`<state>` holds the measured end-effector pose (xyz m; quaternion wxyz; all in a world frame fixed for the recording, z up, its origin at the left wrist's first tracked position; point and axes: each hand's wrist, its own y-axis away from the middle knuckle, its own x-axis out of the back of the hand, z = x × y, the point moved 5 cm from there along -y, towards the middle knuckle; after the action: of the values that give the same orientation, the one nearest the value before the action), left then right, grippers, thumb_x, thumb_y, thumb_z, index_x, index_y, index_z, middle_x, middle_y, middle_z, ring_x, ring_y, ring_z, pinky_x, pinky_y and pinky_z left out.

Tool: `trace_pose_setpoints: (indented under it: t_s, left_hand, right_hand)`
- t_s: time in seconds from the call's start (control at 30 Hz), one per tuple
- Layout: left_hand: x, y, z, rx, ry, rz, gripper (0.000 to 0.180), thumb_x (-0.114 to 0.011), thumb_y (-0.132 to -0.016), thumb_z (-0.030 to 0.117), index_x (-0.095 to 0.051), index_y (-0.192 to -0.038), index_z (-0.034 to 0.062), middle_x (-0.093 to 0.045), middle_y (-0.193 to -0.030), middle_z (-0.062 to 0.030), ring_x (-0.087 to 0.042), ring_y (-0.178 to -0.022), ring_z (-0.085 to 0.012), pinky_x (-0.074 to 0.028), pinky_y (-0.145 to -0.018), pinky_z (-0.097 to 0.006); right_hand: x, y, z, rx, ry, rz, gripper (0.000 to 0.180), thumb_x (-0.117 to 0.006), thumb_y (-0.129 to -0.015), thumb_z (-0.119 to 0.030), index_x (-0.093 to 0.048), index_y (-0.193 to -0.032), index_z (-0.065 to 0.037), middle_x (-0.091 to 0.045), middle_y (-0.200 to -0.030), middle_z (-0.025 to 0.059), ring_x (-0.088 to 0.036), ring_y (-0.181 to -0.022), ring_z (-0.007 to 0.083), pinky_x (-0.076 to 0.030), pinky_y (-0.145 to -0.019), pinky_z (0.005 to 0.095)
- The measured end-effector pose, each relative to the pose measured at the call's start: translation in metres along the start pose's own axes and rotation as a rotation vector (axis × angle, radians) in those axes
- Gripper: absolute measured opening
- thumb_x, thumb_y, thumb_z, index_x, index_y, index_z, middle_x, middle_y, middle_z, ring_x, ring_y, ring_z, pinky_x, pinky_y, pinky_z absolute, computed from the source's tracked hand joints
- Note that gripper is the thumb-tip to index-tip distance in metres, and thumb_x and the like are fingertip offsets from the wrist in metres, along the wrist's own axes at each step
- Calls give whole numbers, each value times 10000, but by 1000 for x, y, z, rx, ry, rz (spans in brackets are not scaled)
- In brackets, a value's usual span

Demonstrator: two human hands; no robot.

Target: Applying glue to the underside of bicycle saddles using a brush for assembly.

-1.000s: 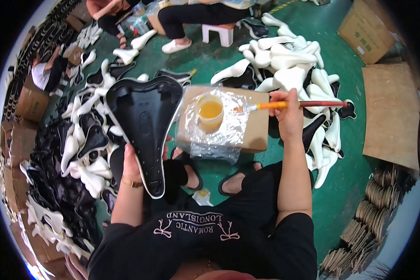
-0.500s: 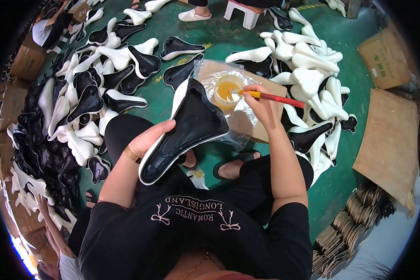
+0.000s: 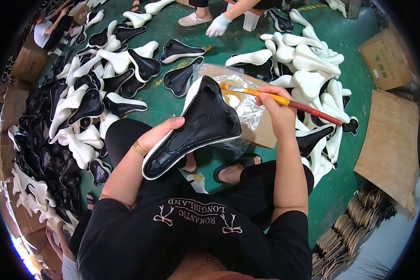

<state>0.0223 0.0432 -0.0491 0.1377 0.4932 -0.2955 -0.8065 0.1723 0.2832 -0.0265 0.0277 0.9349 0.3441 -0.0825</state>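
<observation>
My left hand [image 3: 159, 134] grips the edge of a bicycle saddle shell [image 3: 191, 128], its black hollow underside facing up and a white rim showing. The thumb lies over the rim. In my right hand [image 3: 279, 112] is a paintbrush [image 3: 304, 108] with a yellow and red handle. Its bristles hang just by the wide end of the saddle, over the cup; whether they touch the saddle I cannot tell. A cup of amber liquid [image 3: 232, 100] stands behind, partly hidden by saddle and brush. Clear plastic [image 3: 253, 117] on a cardboard piece [image 3: 265, 134] lies under it.
Piles of white and black saddle parts lie left [image 3: 86, 107] and right [image 3: 312, 60] on the green floor [image 3: 172, 109]. Cardboard boxes [image 3: 385, 58] and a cardboard sheet [image 3: 387, 149] stand at the right. Ahead, a co-worker's white-gloved hand [image 3: 218, 26] reaches down near a stool.
The brush has come up out of the cup and toward the saddle's wide end. The saddle has shifted slightly right. A co-worker's gloved hand has appeared ahead.
</observation>
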Motion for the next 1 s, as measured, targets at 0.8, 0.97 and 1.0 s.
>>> trace_pose_setpoints:
  t_s: [0.8,0.97,1.0]
  left_hand:
    - [-27,7,21,-278,-453,-131,782,-661,-836,328,-281,-1423,-21,-540,-1266,-154,-611,-1060,-197,-498,-915,-290]
    - [-23,3,28,-478,-592,-99,806,-690,-814,401,-319,-1384,-31,-569,-1163,-168,-617,-963,-228,-510,-847,-324]
    - [-22,3,27,-493,-569,-97,767,-693,-812,414,-369,-1340,-38,-592,-1079,-168,-614,-901,-243,-510,-801,-338]
  right_hand:
    - [6,9,-36,343,510,-180,63,-629,-705,-12,-633,-767,0,-612,-805,63,-576,-751,155,-456,-672,277]
    - [18,7,-36,268,429,-50,57,-645,-750,-28,-634,-794,6,-606,-799,43,-580,-741,119,-466,-665,251]
    - [27,2,-25,245,359,-51,69,-638,-799,-34,-634,-855,6,-615,-816,39,-594,-751,116,-481,-686,243]
